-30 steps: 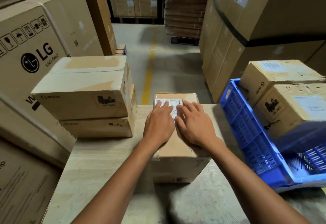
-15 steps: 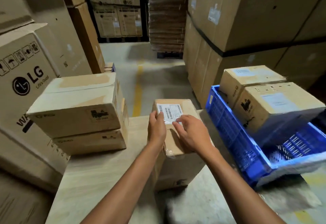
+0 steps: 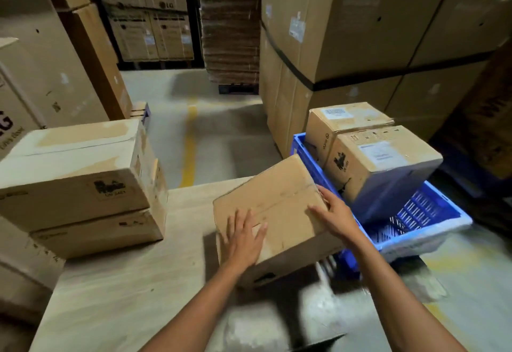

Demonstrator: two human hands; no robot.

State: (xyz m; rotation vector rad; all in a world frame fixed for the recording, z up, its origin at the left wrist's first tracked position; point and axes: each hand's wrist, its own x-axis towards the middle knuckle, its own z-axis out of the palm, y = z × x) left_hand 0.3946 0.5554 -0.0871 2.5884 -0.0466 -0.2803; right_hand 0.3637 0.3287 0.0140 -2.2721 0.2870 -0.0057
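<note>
A plain cardboard box (image 3: 277, 199) sits tilted at the right edge of the wooden table (image 3: 124, 282), its far corner raised toward the blue crate (image 3: 415, 241). My left hand (image 3: 243, 235) lies flat on the box's near top face with fingers spread. My right hand (image 3: 335, 216) presses the box's right edge, fingers straight, thumb on top. No label shows on the face turned up.
Two stacked cardboard boxes (image 3: 80, 182) stand at the table's left. The blue crate on the right holds two labelled boxes (image 3: 379, 163). Tall cartons (image 3: 360, 33) and pallets wall both sides; a floor aisle with a yellow line (image 3: 189, 152) runs ahead.
The box has been turned and tipped toward the crate; its white label is no longer visible. Both hands moved from the label to the box's top and right edge.
</note>
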